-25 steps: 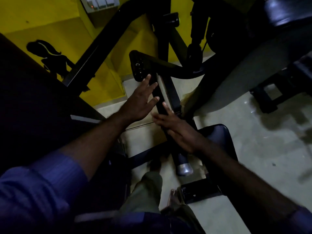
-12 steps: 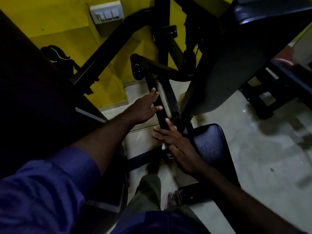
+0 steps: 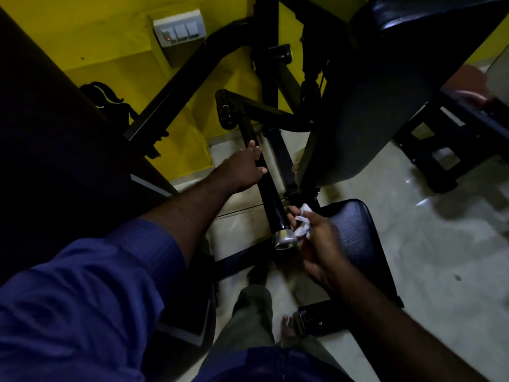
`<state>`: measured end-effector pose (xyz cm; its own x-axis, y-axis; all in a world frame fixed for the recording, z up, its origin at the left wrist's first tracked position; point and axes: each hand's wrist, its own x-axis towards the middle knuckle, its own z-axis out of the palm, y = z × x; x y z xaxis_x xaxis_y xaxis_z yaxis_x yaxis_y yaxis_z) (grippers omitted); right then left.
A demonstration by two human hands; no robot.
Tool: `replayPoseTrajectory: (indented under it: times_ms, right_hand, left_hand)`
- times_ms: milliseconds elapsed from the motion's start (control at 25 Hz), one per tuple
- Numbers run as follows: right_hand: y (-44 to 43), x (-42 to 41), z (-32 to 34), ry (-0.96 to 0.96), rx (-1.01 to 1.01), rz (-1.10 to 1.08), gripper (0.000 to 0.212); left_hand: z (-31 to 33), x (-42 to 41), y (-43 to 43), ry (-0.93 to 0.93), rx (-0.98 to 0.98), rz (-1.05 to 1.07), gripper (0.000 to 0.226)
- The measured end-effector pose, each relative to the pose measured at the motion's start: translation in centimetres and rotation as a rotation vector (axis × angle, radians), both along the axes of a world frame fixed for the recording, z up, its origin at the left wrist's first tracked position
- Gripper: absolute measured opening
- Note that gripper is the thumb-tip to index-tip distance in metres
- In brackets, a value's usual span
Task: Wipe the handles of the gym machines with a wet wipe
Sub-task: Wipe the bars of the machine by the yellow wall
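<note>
A black machine handle (image 3: 266, 186) with a silver end cap (image 3: 285, 240) slants down the middle of the view. My left hand (image 3: 242, 170) rests on the upper part of the handle, fingers laid along its left side. My right hand (image 3: 316, 244) holds a crumpled white wet wipe (image 3: 303, 223) against the handle's lower right side, just above the silver cap.
A black padded seat (image 3: 355, 238) lies under my right hand, with a large dark back pad (image 3: 371, 106) above it. Black frame bars (image 3: 190, 86) cross a yellow wall carrying a switch plate (image 3: 180, 30). My legs and bare foot (image 3: 285, 330) stand on the pale floor.
My right hand slid down the handle toward the silver cap, and the white wipe now shows in its fingers. My left hand shifted slightly down onto the bar.
</note>
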<state>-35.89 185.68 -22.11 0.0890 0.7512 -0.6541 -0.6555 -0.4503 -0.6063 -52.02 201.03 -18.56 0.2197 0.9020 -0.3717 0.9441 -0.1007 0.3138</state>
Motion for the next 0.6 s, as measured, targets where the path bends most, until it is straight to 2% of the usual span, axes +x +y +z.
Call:
replayPoseTrajectory:
  times_ms: [40,120,240,360,480,600]
  right_hand:
    - [0.2,-0.7,0.4,-0.091,-0.005,0.086,0.022]
    - [-0.3,-1.7,1.1,-0.144,-0.020,0.223,0.020]
    - [-1.7,-0.6,1.0,-0.193,-0.023,0.246,0.020]
    - [-2.1,1.4,1.4,-0.028,-0.013,0.363,0.027]
    - [0.4,0.7,1.3,0.225,-0.216,0.415,0.054]
    - [1.6,0.9,1.0,0.299,-0.273,0.430,0.070]
  left_hand:
    - [0.2,0.1,0.0,0.005,0.003,-0.002,0.073]
    - [0.4,0.3,0.0,0.006,0.006,-0.004,0.073]
    - [0.5,0.3,0.1,-0.019,0.000,0.009,0.074]
    - [0.2,0.6,-0.2,0.001,-0.008,-0.009,0.074]
    - [0.2,0.7,-0.4,0.010,-0.003,-0.014,0.074]
    - [0.7,0.5,-0.2,-0.043,-0.015,0.016,0.075]
